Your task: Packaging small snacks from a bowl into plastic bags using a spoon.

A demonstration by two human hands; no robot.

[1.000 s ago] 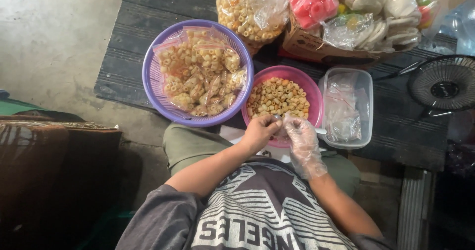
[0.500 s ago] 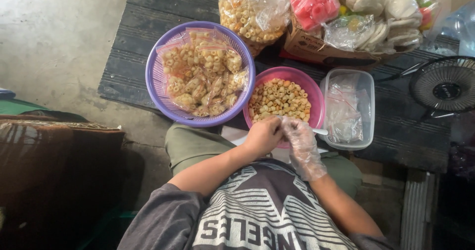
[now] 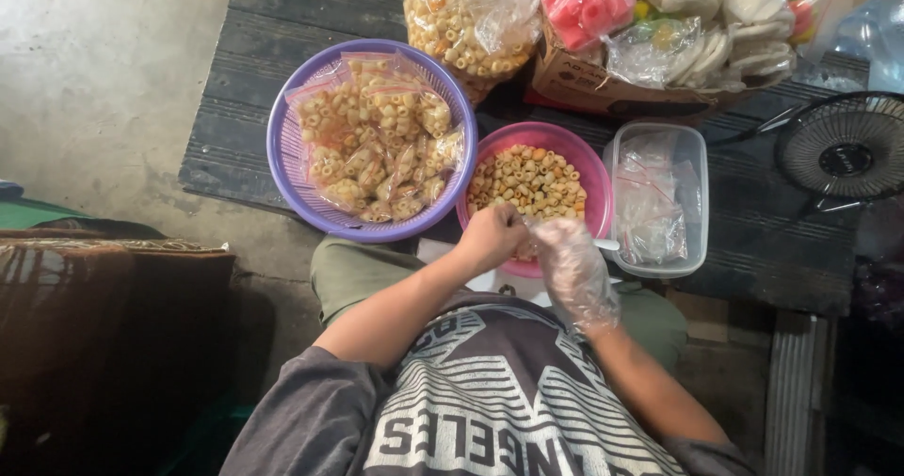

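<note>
Ring-shaped crackers (image 3: pixel 529 180) fill the pink bowl (image 3: pixel 591 171), which sits just ahead of your lap, with the purple basket (image 3: pixel 285 170) of filled packets (image 3: pixel 377 142) touching it at its 9 o'clock and the clear tub (image 3: pixel 699 170) of empty bags (image 3: pixel 648 208) at its 3 o'clock. Your left hand (image 3: pixel 490 236) and your gloved right hand (image 3: pixel 570 259) meet at the bowl's 6 o'clock rim. The left fingers are curled and pressed together, seemingly pinching something small between the two hands; what it is I cannot tell, since the knuckles hide it. The right fingers (image 3: pixel 551 234) are bent inward under the loose plastic glove, touching the left hand. A white handle (image 3: pixel 607 244) pokes out at the glove's 3 o'clock.

To do this well, I judge you should keep both hands over the bowl so stray crackers drop back in, keep the pinch firm, and mind the slack glove film so it does not get caught between your fingertips.
</note>
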